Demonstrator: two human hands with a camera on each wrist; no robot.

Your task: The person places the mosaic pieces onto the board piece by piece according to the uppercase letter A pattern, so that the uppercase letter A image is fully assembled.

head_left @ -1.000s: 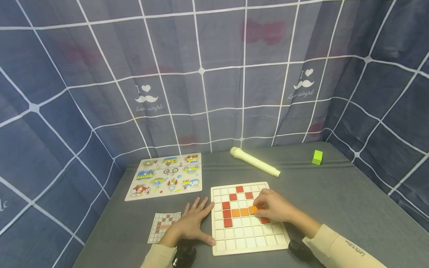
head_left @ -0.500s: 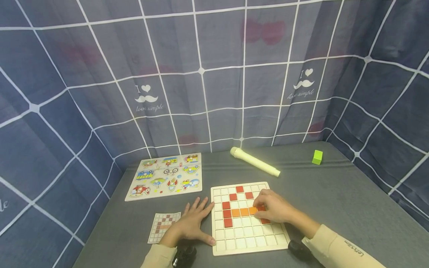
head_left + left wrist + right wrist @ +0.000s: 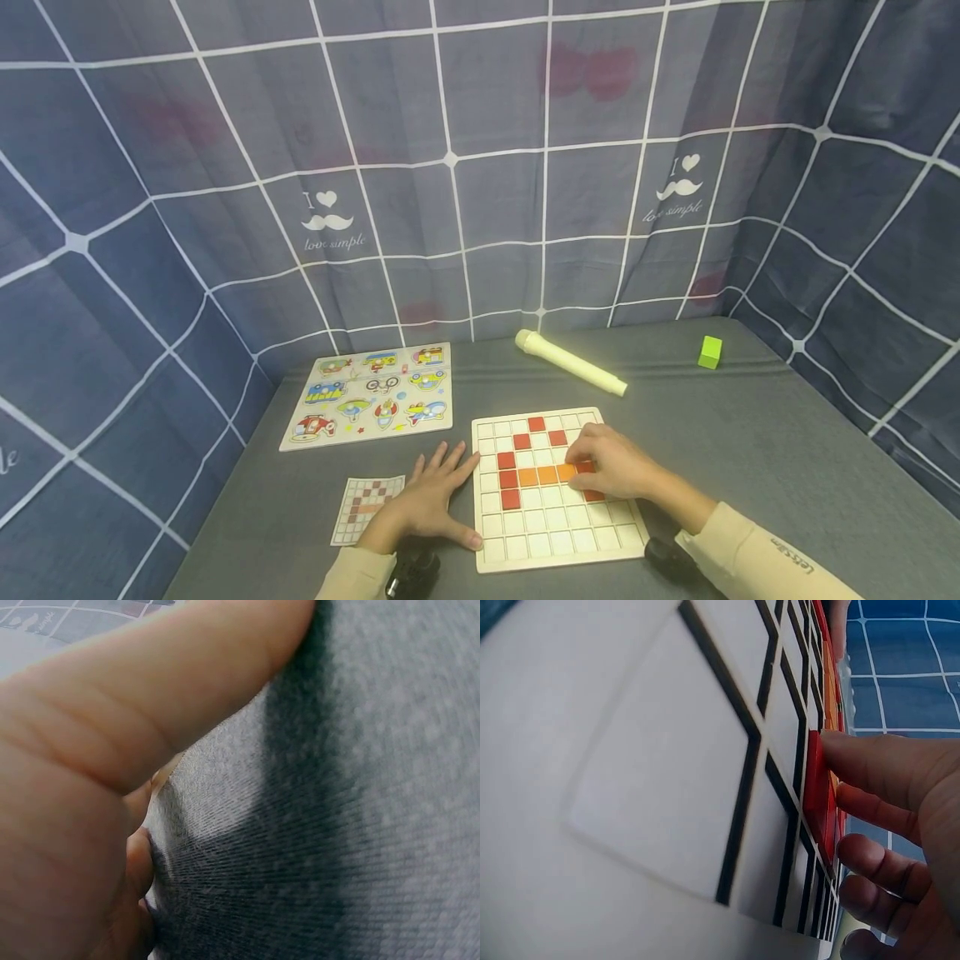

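A pale wooden grid board (image 3: 558, 542) lies in front of the person, with several red tiles (image 3: 510, 498) and a row of orange tiles set in its squares. My left hand (image 3: 427, 500) lies spread beside the board, thumb and fingertips right at its left edge. In the left wrist view its thumb (image 3: 172, 690) stretches over the grey cloth. Over the board's right side, my right hand (image 3: 613, 462) has thumb and fingers curled at the rightmost orange tile (image 3: 566, 472). The right wrist view shows that thumb (image 3: 885, 765) beside a raised red tile edge (image 3: 815, 787).
A small pattern card (image 3: 348, 508) lies left of the board, partly covered by the left hand. Behind are a vehicle picture puzzle (image 3: 367, 392), a cream toy microphone (image 3: 570, 362) and a green block (image 3: 710, 352). A checked blue curtain (image 3: 495, 208) encloses the table.
The rightmost orange tile, slightly tilted a second ago, now sits flat in line with the other orange ones. The right hand has barely shifted, and the left stays in place.
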